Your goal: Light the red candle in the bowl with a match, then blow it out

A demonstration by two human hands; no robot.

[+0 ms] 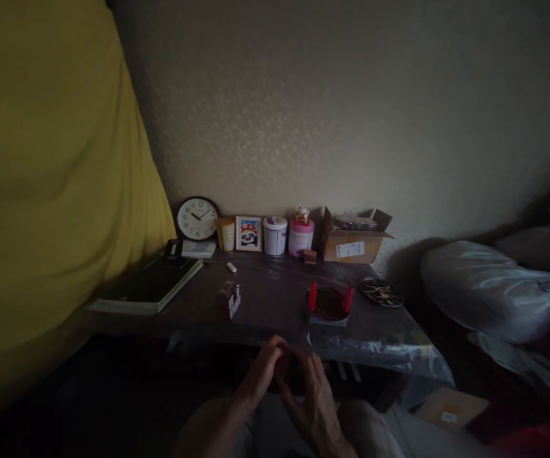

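Just in front of the table's near edge, my left hand [266, 372] and my right hand [311, 391] meet at the fingertips. Their fingers are curled and pressed together, and anything between them is hidden in the dark. Beyond my right hand stands a round dish [329, 305] with a dark brown filling and two upright red sticks [313, 297] like candles. A small stack of little boxes [229, 300], brown and white, sits beyond my left hand. On the right a round plate [382, 292] holds many thin pale sticks.
Along the wall stand a clock [198, 219], a yellowish cup [226, 235], a framed panda picture [248, 234], two tubs [275, 236] and an open carton [351, 245]. A large book [153, 286] lies left, beside a yellow curtain [60, 159]. A white bag [489, 289] is at right.
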